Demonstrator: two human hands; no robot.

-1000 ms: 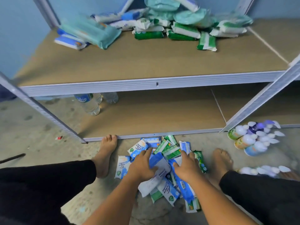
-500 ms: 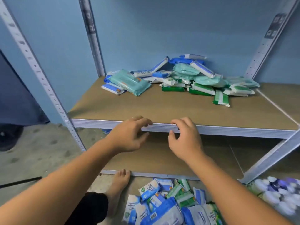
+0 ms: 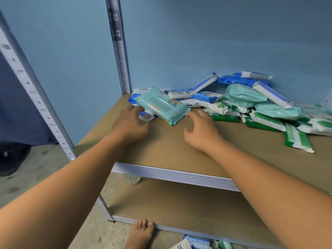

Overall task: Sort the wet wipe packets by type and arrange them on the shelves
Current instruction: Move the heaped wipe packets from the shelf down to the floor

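The shelving unit has grey perforated uprights (image 3: 118, 51) and two brown boards in view: the upper shelf (image 3: 179, 146) and the lower shelf (image 3: 179, 205).

A loose pile of wet wipe packets (image 3: 233, 103) lies at the back of the upper shelf against the blue wall. The landmark is the large teal packet (image 3: 161, 105) at the pile's left end.
- This packet lies flat side up, propped on blue-and-white packets beneath it. Its long axis runs diagonally from far-left to near-right, and its near corner points toward the person.
- Teal packets counted: three clearly, with a possible fourth blurred at the far right.
- Blue-and-white packets: at least seven, under and to the right of the landmark, at mixed angles.
- Green-and-white packets: at least five, further right of it.

The left hand (image 3: 132, 123) is at the landmark's near-left edge with its fingers loosely curved, holding nothing. The right hand (image 3: 201, 130) is just beside its near-right corner, fingers spread wide and empty. Contact with the packet cannot be confirmed for either hand.

One bare foot (image 3: 141, 232) and more packets on the floor (image 3: 197, 243) are below the landmark. One clear bottle (image 3: 132, 179) shows under the upper shelf's front edge.
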